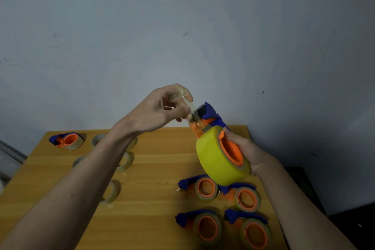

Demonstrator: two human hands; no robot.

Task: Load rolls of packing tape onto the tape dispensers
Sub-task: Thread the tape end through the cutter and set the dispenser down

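I hold a blue and orange tape dispenser (211,113) up in the air above the wooden table (158,168), with a yellow tape roll (213,160) seated on its orange hub. My right hand (245,152) grips the roll and dispenser from the right side. My left hand (162,109) pinches the clear loose tape end (182,95) at the dispenser's toothed blade.
Several loaded blue and orange dispensers (207,187) lie at the table's near right, and one more dispenser (68,141) sits at the far left. Clear tape rolls (110,193) stand under my left forearm. A grey wall rises behind the table.
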